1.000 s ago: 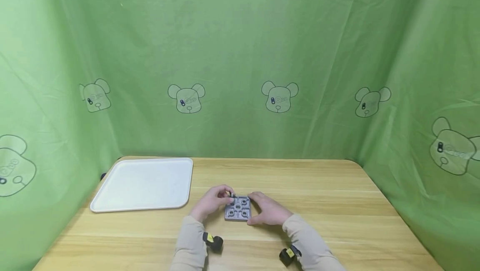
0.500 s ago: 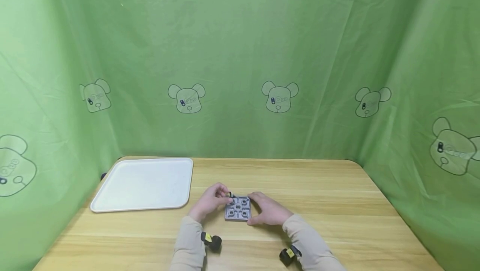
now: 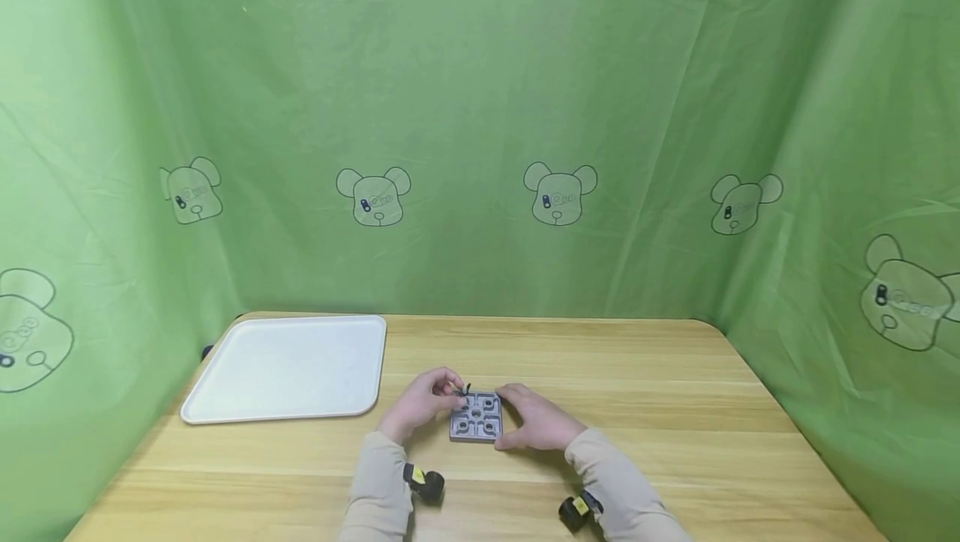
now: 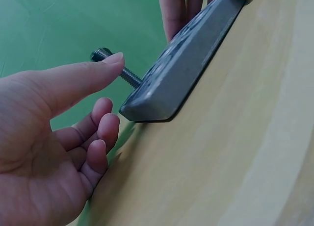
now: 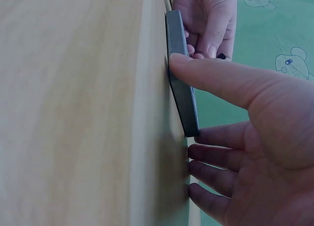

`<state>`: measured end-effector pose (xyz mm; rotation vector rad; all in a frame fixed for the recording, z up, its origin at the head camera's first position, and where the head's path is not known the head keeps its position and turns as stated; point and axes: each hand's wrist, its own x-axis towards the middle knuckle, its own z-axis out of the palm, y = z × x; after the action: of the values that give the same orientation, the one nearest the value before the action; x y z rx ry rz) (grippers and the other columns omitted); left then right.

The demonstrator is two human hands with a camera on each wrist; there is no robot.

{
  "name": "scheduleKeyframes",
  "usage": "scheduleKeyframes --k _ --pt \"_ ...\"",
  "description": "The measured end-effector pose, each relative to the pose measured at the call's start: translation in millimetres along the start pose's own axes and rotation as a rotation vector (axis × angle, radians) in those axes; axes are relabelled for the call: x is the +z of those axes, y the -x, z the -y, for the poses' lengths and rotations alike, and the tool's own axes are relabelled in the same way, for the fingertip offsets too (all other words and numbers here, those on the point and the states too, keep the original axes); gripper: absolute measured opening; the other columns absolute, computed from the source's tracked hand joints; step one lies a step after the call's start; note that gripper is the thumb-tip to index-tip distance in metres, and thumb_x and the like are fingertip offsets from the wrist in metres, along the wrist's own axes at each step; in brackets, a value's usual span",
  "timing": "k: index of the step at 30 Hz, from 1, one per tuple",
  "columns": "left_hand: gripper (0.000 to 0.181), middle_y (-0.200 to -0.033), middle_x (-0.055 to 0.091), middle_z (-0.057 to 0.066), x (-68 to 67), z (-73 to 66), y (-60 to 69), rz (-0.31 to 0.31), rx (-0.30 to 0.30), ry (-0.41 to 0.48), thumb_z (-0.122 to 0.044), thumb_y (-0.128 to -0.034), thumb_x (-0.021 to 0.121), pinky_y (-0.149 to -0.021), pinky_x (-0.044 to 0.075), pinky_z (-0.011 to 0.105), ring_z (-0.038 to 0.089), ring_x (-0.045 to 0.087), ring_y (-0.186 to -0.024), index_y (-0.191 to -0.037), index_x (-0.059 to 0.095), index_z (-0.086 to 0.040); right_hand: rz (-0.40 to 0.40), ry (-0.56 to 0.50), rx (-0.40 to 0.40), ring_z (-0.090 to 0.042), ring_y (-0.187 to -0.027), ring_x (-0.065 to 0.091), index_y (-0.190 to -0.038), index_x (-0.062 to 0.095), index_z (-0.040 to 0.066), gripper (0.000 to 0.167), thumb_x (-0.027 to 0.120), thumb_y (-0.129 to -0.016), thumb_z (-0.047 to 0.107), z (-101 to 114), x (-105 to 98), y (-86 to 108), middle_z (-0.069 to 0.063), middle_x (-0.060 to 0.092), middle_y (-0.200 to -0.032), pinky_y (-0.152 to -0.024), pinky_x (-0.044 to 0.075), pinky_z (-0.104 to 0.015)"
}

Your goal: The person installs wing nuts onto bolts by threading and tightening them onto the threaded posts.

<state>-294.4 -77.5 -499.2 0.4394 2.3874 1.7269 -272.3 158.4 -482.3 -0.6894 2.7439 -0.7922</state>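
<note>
A square grey metal plate [image 3: 476,427] with several holes and grooves lies on the wooden table between both hands. At its far left corner a dark cap screw [image 4: 130,77] with a knurled head stands up out of the plate, its thread partly exposed. My left hand [image 3: 420,405] pinches this screw near the head. In the left wrist view the thumb lies across it, the index finger is hidden, and the other fingers curl loosely below. My right hand [image 3: 542,419] holds the plate's right side, thumb at the near corner and fingers at the far one.
A white tray [image 3: 292,371] lies at the back left of the table [image 3: 637,375]. Green printed curtains [image 3: 465,92] stand behind and on both sides. Each wrist carries a small black camera, such as the left wrist camera [image 3: 429,486].
The left fingers drew back slightly from the screw, then came forward around it again. The screw's dark head shows at a slightly different spot. Plate and right hand stay put.
</note>
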Motion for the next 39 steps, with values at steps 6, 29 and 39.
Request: scheduleKeyframes --k 6,29,39 --pt "0.023 -0.087 0.056 0.003 0.7 -0.8 0.1 0.001 0.005 -0.018 -0.013 -0.0839 0.071 -0.071 0.041 0.028 0.015 0.050 -0.080 -0.105 0.065 -0.006 -0.001 -0.001 -0.001 -0.042 -0.134 0.043 -0.145 0.039 0.000 0.094 0.082 -0.070 0.038 -1.1 0.6 -0.8 -0.022 0.041 -0.149 -0.109 0.034 -0.061" --pt "0.031 -0.092 0.059 0.007 0.4 2.2 1.8 -0.025 -0.011 0.016 -0.011 -0.0831 0.072 -0.073 0.043 0.026 0.016 0.052 -0.083 -0.109 0.058 -0.002 0.002 0.001 0.003 -0.042 -0.134 0.043 -0.145 0.039 0.000 0.095 0.082 -0.070 0.039 -1.4 1.2 -0.3 -0.022 0.042 -0.148 -0.109 0.034 -0.060" --pt "0.025 -0.087 0.058 0.003 -1.6 4.6 -0.9 -0.015 0.002 -0.001 -0.013 -0.0803 0.075 -0.072 0.042 0.027 0.015 0.051 -0.080 -0.098 0.061 -0.001 -0.006 0.008 0.000 -0.042 -0.134 0.044 -0.145 0.039 -0.001 0.095 0.082 -0.070 0.039 -1.4 1.1 -0.5 -0.022 0.042 -0.148 -0.109 0.035 -0.060"
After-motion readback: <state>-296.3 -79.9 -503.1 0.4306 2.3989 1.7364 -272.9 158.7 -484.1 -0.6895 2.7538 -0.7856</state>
